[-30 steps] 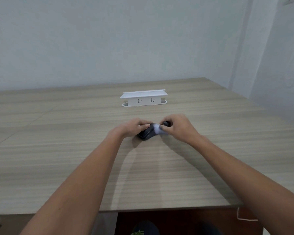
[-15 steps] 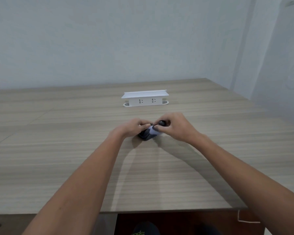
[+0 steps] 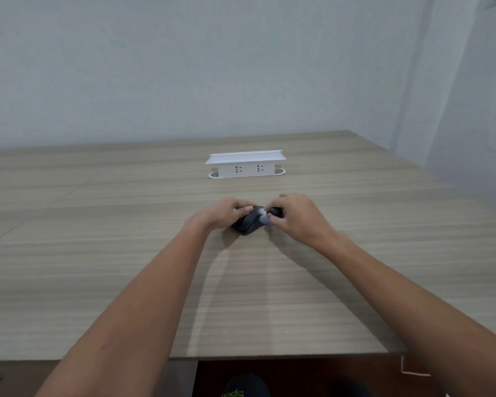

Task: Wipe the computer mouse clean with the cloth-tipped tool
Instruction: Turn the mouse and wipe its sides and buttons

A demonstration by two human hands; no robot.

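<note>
Wood desk (image 3: 126, 253): L fingers (image 3: 242, 209) clamp mouse (image 3: 248, 224); R fingers (image 3: 278, 220) pinch cloth-tipped tool (image 3: 265, 218) on it.

On the one wooden table (image 3: 126, 282) there is one dark computer mouse (image 3: 248, 224), one cloth-tipped tool (image 3: 265, 217) and one white socket box (image 3: 245, 166) (two outlets on its front). Two hands are in view: a left hand (image 3: 222, 213) and a right hand (image 3: 298, 217).

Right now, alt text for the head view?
Two bare hands work on a dark computer mouse on a wooden table: the left hand steadies it while the right hand presses a cloth-tipped tool against it. A white power strip sits beyond, by a pale wall.
</note>
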